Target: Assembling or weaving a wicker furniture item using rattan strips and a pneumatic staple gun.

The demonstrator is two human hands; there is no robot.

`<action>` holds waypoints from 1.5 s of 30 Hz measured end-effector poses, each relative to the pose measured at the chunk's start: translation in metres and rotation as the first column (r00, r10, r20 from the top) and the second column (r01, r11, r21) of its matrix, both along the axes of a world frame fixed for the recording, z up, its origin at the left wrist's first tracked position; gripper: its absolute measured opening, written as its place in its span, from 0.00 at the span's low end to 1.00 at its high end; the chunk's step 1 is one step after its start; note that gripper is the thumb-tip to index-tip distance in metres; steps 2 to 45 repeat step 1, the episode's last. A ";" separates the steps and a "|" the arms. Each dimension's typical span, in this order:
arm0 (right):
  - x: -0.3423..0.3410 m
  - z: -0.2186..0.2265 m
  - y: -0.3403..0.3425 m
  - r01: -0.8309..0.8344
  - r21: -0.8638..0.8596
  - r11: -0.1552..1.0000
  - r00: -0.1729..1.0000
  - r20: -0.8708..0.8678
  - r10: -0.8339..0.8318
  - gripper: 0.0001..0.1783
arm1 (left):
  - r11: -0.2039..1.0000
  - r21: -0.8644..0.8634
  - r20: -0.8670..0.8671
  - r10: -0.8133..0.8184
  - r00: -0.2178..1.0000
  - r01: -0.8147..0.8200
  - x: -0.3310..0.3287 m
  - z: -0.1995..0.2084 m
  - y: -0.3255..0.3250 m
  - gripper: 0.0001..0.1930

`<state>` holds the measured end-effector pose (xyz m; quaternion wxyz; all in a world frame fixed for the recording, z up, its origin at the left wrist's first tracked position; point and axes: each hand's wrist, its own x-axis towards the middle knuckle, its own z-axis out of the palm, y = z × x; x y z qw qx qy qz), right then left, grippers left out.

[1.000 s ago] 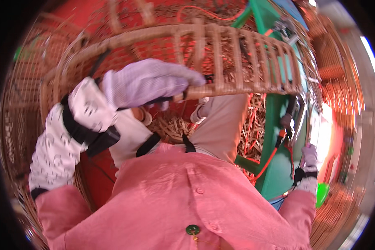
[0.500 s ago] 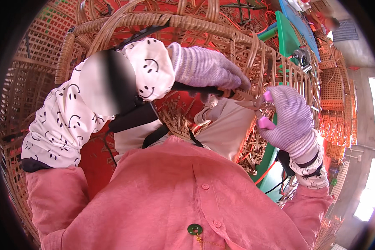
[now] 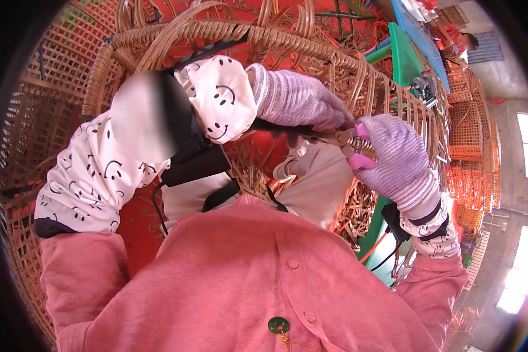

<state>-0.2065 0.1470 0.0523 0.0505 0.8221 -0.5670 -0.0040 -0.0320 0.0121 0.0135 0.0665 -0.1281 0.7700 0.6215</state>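
Observation:
My right hand (image 3: 396, 154), in a lilac striped knit glove, is closed around the pink handles of a pair of pruning shears (image 3: 342, 138). Their blades point left, and the tips disappear by the fingertips of my left hand (image 3: 302, 101). That hand wears a matching glove, its fingers bent and drawn together against the inner side of a wicker basket (image 3: 302, 42). Whatever it pinches is hidden under the fingers. A dark bar-like piece (image 3: 281, 127) shows just below the left palm. The basket has a wrapped rim and loose bent strands, and curves round in front of me.
Cane scraps (image 3: 364, 214) lie on the red floor beside my legs. At right stand a green board (image 3: 402, 56), a blue panel (image 3: 425, 41) and a metal tool (image 3: 423, 88). Stacked woven baskets (image 3: 466, 132) line the right side, more at left (image 3: 53, 82). Another person (image 3: 452, 38) is far right.
My right hand has brought the shears left, and their blades now reach my left fingertips. The left hand has shifted slightly right and down, its fingers more bent.

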 end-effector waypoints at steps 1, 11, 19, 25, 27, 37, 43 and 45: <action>-0.001 0.001 -0.001 0.003 -0.016 1.000 1.000 0.002 -0.003 0.23 | 0.999 -0.041 0.034 0.010 0.999 -0.009 0.001 0.007 0.002 0.20; -0.001 0.001 -0.001 0.003 -0.016 1.000 1.000 0.002 -0.003 0.23 | 0.999 -0.041 0.034 0.010 0.999 -0.009 0.001 0.007 0.002 0.20; -0.001 0.001 -0.001 0.003 -0.016 1.000 1.000 0.002 -0.003 0.23 | 0.999 -0.041 0.034 0.010 0.999 -0.009 0.001 0.007 0.002 0.20; -0.001 0.001 -0.001 0.003 -0.016 1.000 1.000 0.002 -0.003 0.23 | 0.999 -0.041 0.034 0.010 0.999 -0.009 0.001 0.007 0.002 0.20; -0.001 0.001 -0.001 0.003 -0.016 1.000 1.000 0.002 -0.003 0.23 | 0.999 -0.041 0.034 0.010 0.999 -0.009 0.001 0.007 0.002 0.20; -0.001 0.001 -0.001 0.003 -0.016 1.000 1.000 0.002 -0.003 0.23 | 0.999 -0.041 0.034 0.010 0.999 -0.009 0.001 0.007 0.002 0.20; -0.001 0.001 -0.001 0.003 -0.016 1.000 1.000 0.002 -0.003 0.23 | 0.999 -0.041 0.034 0.010 0.999 -0.009 0.001 0.007 0.002 0.20; -0.001 0.001 -0.001 0.003 -0.016 1.000 1.000 0.002 -0.003 0.23 | 0.999 -0.041 0.034 0.010 0.999 -0.009 0.001 0.007 0.002 0.20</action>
